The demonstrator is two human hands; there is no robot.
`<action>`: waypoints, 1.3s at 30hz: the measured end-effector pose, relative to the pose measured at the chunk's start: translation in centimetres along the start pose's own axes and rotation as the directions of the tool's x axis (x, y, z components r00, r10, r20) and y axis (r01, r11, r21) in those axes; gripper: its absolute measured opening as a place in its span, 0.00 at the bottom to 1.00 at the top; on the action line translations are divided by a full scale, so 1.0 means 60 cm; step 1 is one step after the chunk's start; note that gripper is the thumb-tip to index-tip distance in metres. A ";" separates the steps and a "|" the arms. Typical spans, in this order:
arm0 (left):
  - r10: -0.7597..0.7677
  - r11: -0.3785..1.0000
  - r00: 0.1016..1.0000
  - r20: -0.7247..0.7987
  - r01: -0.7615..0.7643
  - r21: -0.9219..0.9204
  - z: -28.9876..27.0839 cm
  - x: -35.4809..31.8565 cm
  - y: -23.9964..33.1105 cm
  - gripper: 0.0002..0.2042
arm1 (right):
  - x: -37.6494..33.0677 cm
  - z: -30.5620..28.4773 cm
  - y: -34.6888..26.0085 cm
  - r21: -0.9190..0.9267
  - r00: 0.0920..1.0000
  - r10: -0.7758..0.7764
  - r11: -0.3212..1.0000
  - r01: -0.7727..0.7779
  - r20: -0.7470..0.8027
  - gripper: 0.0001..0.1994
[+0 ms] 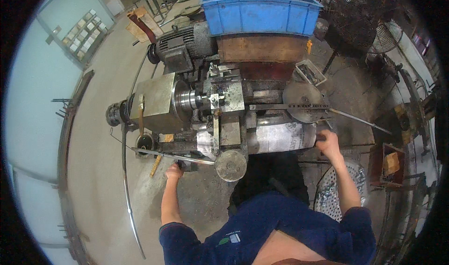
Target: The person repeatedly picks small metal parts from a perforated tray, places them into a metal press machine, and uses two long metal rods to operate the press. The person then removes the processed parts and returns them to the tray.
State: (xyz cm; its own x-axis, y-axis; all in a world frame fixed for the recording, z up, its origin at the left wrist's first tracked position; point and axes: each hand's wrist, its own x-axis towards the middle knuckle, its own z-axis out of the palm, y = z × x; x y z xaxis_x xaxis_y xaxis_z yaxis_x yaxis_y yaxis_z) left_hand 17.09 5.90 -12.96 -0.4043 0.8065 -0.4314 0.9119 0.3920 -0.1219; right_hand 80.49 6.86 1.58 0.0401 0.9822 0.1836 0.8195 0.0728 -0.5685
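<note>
The greasy machine (152,99) fills the middle of the frame. Below and left of centre, the left hand (174,171) sits at its near edge, fingers bent in; right of centre, the right hand (329,143) curls just beside a pale printed sheet (283,138). From here I can't tell what either hand's fingers pinch. A blue bin (262,15) stands at the top.

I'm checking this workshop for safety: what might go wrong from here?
The left hand is near the metal rod that meets the round disc; if the rod swings, it might strike the hand. The white printed sheet on the machine's front could slip or snag. The motor pulley looks unguarded, so clothing might catch.
</note>
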 end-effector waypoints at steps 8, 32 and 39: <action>0.042 0.741 0.993 -0.115 -0.108 -0.663 -0.087 -0.051 -0.120 0.22 | 0.205 0.037 -0.281 0.164 0.854 -0.519 0.847 0.506 0.041 0.17; -0.637 0.770 0.561 -0.529 0.432 -0.469 -0.141 -0.326 -0.150 0.28 | 0.301 0.264 -0.553 -0.171 0.682 -0.559 0.701 0.693 0.471 0.14; -0.638 0.750 0.646 -0.419 0.400 -0.527 -0.150 -0.339 -0.143 0.24 | 0.294 0.261 -0.560 -0.230 0.668 -0.540 0.663 0.712 0.511 0.13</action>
State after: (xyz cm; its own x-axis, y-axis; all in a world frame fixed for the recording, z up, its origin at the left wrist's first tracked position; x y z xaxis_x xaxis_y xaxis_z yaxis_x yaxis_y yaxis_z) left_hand 16.85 -9.91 4.91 -0.8728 0.4562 0.1735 0.4852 0.8496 0.2070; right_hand 44.73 24.43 11.34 -0.7082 0.7057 0.0196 0.7037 0.7078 -0.0620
